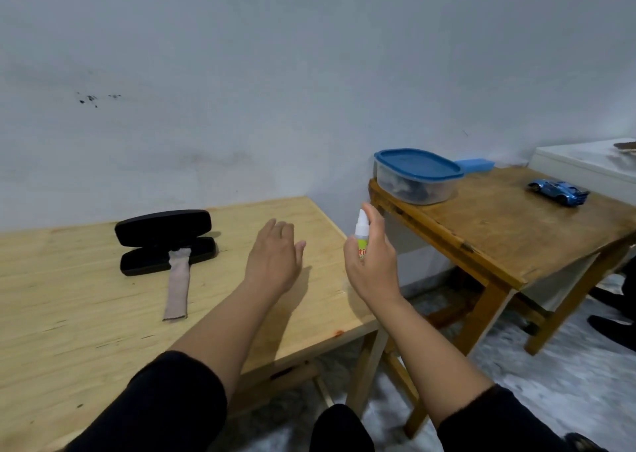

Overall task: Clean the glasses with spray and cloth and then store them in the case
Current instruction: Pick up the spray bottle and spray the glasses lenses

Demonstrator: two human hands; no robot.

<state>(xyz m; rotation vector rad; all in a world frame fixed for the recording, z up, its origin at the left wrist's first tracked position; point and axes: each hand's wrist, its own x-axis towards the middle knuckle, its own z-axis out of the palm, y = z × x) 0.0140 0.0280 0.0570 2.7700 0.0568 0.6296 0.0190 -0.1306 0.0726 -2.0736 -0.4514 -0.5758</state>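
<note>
A black glasses case (165, 240) lies open on the light wooden table (86, 314), at its back. A folded pale cloth (178, 284) rests with one end in the case and the other on the table. My right hand (373, 262) is shut on a small white spray bottle (362, 235) with a green label, held upright above the table's right edge, index finger on its top. My left hand (275, 259) hovers over the table with fingers spread and palm down, holding nothing. I cannot see the glasses.
A darker wooden table (516, 231) stands to the right. On it are a clear tub with a blue lid (418, 176), a blue box (475, 165) and a blue toy car (559, 192). A white surface (585, 162) is at far right. The wall is close behind.
</note>
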